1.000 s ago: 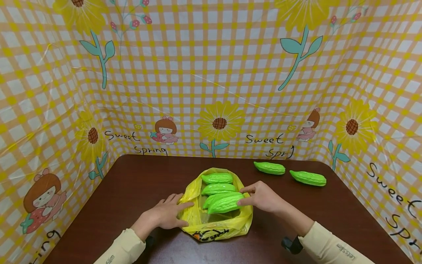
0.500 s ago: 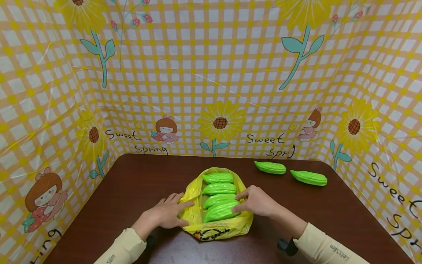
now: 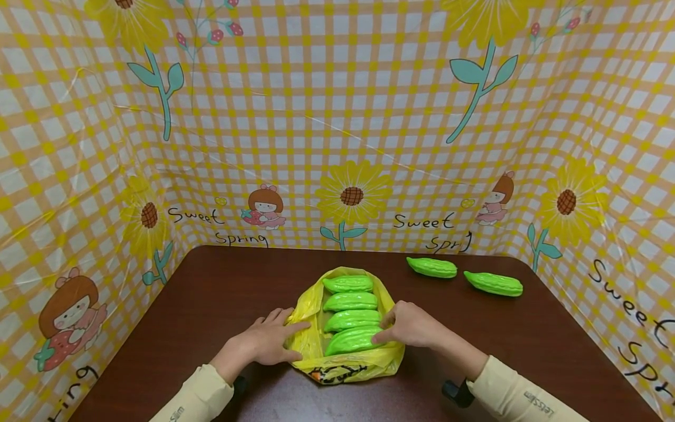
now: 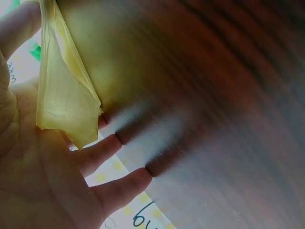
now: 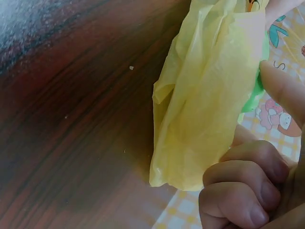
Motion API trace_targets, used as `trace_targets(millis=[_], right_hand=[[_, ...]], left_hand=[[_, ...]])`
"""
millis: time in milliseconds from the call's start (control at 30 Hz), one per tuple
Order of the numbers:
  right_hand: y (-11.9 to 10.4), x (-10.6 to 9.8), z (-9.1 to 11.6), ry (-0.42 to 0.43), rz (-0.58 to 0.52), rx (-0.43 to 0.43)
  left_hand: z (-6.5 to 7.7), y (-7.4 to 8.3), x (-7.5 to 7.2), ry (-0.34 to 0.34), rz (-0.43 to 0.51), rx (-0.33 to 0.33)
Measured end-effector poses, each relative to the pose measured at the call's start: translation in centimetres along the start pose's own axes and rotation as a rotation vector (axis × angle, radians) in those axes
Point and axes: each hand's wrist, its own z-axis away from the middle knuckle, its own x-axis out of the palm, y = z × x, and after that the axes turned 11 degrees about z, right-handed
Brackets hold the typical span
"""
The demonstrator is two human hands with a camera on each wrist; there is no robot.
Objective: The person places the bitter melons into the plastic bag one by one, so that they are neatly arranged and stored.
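Note:
A yellow plastic bag (image 3: 364, 364) lies spread on the table with its mouth facing up. Inside it, several green bitter melons are lined up in a row from back to front. My right hand (image 3: 413, 325) pinches the right end of the front bitter melon (image 3: 348, 341), thumb on its side and the other fingers curled. In the right wrist view the bag's side (image 5: 205, 109) covers most of that melon. My left hand (image 3: 266, 339) rests at the bag's left edge, fingers spread and straight. The left wrist view shows the bag's edge (image 4: 69, 95) lying across its palm side.
Two more bitter melons lie at the back right of the dark wooden table (image 3: 227, 281), one (image 3: 432, 268) left of the other (image 3: 493, 283). A checked, sunflower-printed cloth (image 3: 295, 135) walls the table at the back and both sides.
My right hand has lowered the front bitter melon toward the bag's near side, apart from the one behind it. The melon behind now lies straighter in the row. My left hand stays put.

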Motion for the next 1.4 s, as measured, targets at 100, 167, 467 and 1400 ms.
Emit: trace_targets(millis=[100,167,467,1400], right_hand=[[0.0,0.0,0.1,-0.017,0.024,0.019],[0.0,-0.1,0.0,-0.025,0.036,0.025],[0.2,0.0,-0.2,-0.031,0.049,0.037],[5.2,-4.7,1.1,0.09,-0.153,0.091]], left_hand=[[0.0,0.0,0.0,-0.001,-0.004,-0.004],[0.0,0.1,-0.1,-0.002,-0.007,-0.007],[-0.1,0.1,0.0,-0.002,-0.012,-0.004],[0.0,-0.2,-0.1,0.003,0.012,0.012]])
